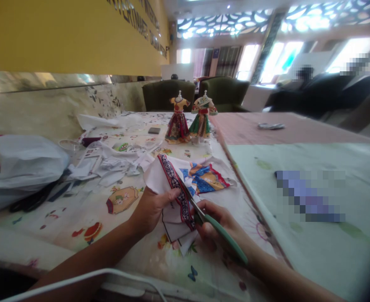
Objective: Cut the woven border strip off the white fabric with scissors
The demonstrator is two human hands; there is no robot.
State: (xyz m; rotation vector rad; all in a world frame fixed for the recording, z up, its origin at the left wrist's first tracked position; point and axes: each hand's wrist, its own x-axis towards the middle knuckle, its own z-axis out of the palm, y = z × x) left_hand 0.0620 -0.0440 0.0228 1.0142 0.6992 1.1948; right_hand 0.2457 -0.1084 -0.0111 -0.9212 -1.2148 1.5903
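My left hand [155, 205] pinches a piece of white fabric [153, 174] that carries a dark patterned trim [171, 175] with red edges. Green-handled scissors [224, 235] are in my right hand [218, 218], their blades lying along the right edge of the trim. Whether the blades are closed fully on the cloth I cannot tell. Just beyond the blades lies a small blue and orange doll garment [207, 178] with a red border. Under my hands a white sheet with black lines [172, 230] partly shows.
Two small dress forms in doll dresses, one maroon [178, 121] and one green [200, 119], stand at the back. Paper scraps [109, 165] and a white plastic bag [24, 163] lie left. A white cable [103, 272] crosses in front. A pixelated item [307, 197] lies right.
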